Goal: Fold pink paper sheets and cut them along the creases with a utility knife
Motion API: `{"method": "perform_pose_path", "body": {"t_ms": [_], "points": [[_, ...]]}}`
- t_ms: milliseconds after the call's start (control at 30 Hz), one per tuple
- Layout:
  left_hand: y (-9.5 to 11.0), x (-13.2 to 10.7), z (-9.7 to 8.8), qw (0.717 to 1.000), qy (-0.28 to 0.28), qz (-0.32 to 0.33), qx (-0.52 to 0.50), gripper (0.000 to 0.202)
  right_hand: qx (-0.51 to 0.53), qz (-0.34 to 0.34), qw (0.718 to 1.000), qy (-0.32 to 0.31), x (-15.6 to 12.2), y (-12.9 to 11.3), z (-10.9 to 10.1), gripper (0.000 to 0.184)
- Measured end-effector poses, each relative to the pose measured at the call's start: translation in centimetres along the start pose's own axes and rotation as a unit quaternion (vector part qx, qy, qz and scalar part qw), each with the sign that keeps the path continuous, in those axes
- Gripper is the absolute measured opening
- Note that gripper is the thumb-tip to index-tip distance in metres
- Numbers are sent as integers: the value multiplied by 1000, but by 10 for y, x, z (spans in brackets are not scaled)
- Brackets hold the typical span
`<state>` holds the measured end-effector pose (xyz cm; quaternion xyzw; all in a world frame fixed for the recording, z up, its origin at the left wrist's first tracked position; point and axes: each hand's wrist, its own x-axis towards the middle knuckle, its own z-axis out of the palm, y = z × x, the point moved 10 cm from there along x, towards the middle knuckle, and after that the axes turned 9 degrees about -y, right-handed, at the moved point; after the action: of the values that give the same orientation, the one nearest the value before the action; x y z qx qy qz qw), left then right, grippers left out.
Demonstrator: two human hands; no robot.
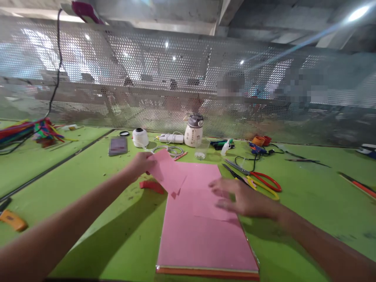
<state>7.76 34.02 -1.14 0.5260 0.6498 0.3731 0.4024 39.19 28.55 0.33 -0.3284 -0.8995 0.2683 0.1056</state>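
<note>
My left hand (143,163) is closed on the edge of some small pink paper pieces (166,170), which tilt over the upper left of a stack of pink paper (205,246). On that stack lies a smaller pink sheet (210,209), its lower edge faintly visible. Over this sheet is my right hand (239,197), slightly blurred, its thumb and fingers apart with nothing between them. Whether its fingertips touch the paper I cannot tell. A red strip (151,187) lies on the green table just below my left hand.
Right of the stack lie red-handled scissors (266,180) and yellow-handled scissors (264,188). Behind it stand a clear plastic cup (202,149), a bottle (194,131) and a thread spool (140,138). An orange cutter (13,220) lies far left. A perforated metal screen (164,94) borders the table (117,235).
</note>
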Motion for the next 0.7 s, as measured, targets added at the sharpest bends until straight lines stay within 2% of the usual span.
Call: {"method": "perform_pose_path", "body": {"t_ms": [33,67,100,200,233,300,333,400,467,567,633,700], "points": [[2,4,-8,1000,18,2,-18,9,42,37,996,67,10,19,-21,40],[3,9,-15,999,37,3,-37,11,83,86,980,160,19,42,-44,44],[5,15,-19,997,54,2,-56,13,93,112,966,213,33,61,-59,53],[6,33,-15,991,91,-10,-102,19,110,161,935,297,86,107,-78,88],[5,38,-9,989,96,-16,-111,21,118,168,928,312,103,119,-77,89],[4,48,8,987,94,-29,-124,29,135,171,919,329,129,134,-69,67],[3,52,17,987,90,-36,-128,32,143,169,916,335,137,139,-65,53],[2,59,34,986,83,-47,-133,35,159,168,908,349,142,149,-62,38],[0,66,51,986,78,-57,-135,36,171,167,898,369,136,159,-69,36],[1,76,80,988,60,-66,-127,37,178,164,886,396,121,172,-92,43],[3,83,103,990,39,-73,-116,36,179,158,886,397,117,177,-103,47],[5,90,125,991,16,-82,-100,36,178,153,893,384,119,179,-104,44]]}}
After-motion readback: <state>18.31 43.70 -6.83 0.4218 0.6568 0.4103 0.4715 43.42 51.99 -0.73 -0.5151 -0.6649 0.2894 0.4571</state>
